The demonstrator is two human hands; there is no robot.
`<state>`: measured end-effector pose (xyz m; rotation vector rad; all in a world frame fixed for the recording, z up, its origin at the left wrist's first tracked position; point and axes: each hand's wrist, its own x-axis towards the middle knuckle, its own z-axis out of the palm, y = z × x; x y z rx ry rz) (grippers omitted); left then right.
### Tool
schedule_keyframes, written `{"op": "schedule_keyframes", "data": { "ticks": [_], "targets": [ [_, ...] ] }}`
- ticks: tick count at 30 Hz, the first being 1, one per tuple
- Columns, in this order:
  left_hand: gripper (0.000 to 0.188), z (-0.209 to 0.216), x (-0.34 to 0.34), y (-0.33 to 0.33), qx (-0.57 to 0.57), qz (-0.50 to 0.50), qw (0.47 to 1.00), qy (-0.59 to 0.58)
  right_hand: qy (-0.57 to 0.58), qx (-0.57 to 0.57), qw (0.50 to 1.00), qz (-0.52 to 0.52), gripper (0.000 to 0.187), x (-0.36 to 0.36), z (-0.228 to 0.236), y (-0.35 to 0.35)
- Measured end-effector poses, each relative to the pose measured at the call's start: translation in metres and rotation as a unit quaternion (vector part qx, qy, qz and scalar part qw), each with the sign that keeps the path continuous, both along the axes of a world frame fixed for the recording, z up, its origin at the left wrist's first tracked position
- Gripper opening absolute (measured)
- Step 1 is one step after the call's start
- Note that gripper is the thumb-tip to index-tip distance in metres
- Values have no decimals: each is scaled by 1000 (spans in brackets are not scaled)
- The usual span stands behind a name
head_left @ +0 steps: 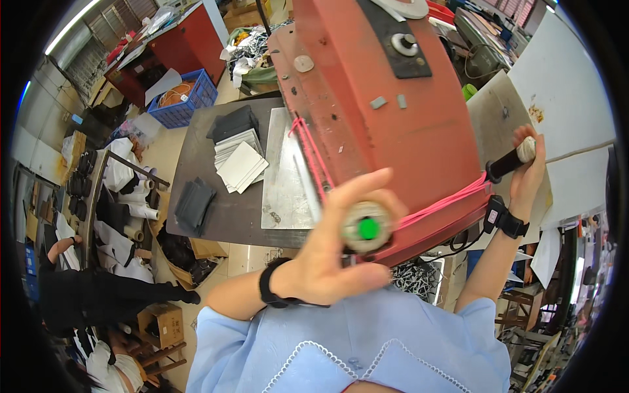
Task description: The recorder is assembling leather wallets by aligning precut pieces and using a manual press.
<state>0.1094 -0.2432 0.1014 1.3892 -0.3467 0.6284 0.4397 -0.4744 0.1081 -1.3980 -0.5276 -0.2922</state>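
Observation:
A large red press head (406,124) fills the space in front of me, with pink cord (445,208) stretched around its lower part. My left hand (321,252) curls around a wrapped handle (352,237) that has a green button on its end; the thumb and forefinger stick out past it. On the right side, my right hand (529,171) is around a black handle (504,165) with a pale wrapped tip, its fingers partly hidden behind that tip. Beside the press, a pale metal plate (280,177) lies on the dark table (229,219).
White and grey flat pieces (242,164) and black stacks (194,204) lie on the table's left part. A blue crate (183,98) stands on the floor beyond. At far left a person in black (98,298) works by a rack with rolls. Scraps (416,280) pile below the press.

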Motion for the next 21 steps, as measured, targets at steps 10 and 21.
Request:
{"op": "schedule_keyframes", "data": {
  "ticks": [10,21],
  "targets": [
    [52,-68,28,9,364,84,923,90,47,-18,963,264,80,-160,-18,45],
    [32,-127,60,56,612,281,726,142,-15,-15,999,-34,56,-87,-37,23]
  ]
}}
